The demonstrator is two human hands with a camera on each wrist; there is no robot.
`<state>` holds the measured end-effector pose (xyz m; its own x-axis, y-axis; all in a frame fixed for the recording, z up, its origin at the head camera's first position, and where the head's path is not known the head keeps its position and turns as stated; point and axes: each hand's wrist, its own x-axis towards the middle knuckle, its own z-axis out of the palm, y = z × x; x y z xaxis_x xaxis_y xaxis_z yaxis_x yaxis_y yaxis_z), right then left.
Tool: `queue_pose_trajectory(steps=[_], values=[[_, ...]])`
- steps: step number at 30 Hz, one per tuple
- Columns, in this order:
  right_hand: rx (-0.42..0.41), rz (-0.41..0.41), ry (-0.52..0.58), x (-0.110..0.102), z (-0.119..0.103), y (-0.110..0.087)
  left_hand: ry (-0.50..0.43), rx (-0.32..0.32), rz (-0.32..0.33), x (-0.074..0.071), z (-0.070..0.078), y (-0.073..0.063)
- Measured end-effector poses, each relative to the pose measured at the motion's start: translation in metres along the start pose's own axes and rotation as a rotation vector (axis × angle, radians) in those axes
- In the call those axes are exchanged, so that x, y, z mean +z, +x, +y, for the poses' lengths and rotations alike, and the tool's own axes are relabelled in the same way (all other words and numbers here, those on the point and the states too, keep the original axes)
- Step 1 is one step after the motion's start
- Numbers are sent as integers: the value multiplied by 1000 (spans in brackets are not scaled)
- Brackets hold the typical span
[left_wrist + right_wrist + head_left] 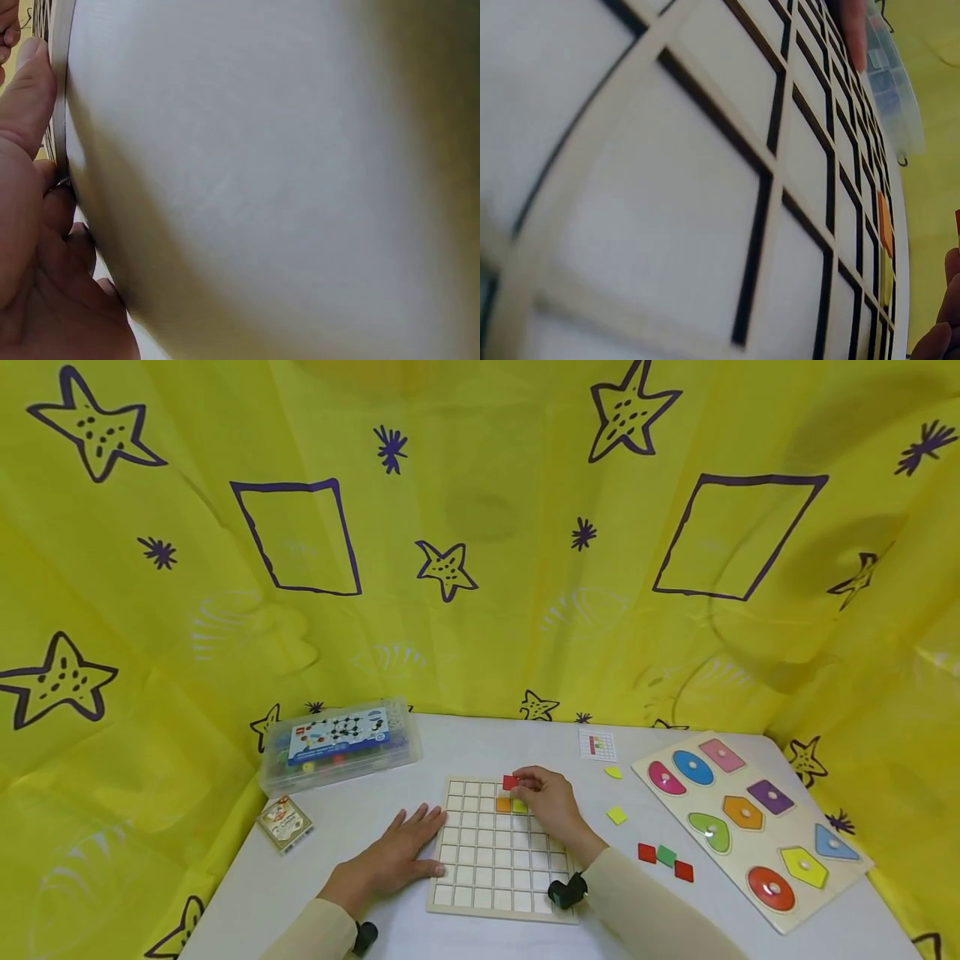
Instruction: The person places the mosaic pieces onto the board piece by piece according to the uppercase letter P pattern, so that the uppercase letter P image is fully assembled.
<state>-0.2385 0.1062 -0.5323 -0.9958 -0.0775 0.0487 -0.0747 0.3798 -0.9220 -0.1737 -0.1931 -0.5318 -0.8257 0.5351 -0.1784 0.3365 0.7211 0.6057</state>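
Note:
A wooden grid board (467, 852) lies on the white table, its square cells open. An orange square tile (503, 805) and a yellow tile (519, 806) sit side by side in cells near its far edge. Above that edge my right hand (553, 803) pinches a red square tile (510, 782) between thumb and fingertips; the right wrist view catches only a sliver of this tile. My left hand (393, 858) lies with fingers spread against the board's left edge, and its thumb (30, 94) touches the frame in the left wrist view.
Right of the board lie red tiles (683, 871), a green tile (666, 855), yellow pieces (617, 815) and a small pattern card (597, 745). A wooden shape puzzle (720, 881) occupies the right side. At left stand a clear plastic case (341, 747) and a small card box (284, 824).

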Motion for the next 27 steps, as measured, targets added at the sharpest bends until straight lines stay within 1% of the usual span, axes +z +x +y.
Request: queue_pose_trajectory(steps=[7, 9, 12, 20, 27], values=[[-36, -57, -24, 18, -5, 0, 15, -1, -1, -1, 1, 0], [-48, -66, -37, 22, -4, 1, 17, 0, -3, -1, 1, 1], [-45, -68, -57, 26, -4, 3, 21, 0, -4, 0, -1, 1], [-33, -83, -151, 32, -8, 1, 28, 6, -5, 1, -4, 2], [-82, -112, -222, 36, -6, -2, 15, -8, -7, 1, -1, 0]])
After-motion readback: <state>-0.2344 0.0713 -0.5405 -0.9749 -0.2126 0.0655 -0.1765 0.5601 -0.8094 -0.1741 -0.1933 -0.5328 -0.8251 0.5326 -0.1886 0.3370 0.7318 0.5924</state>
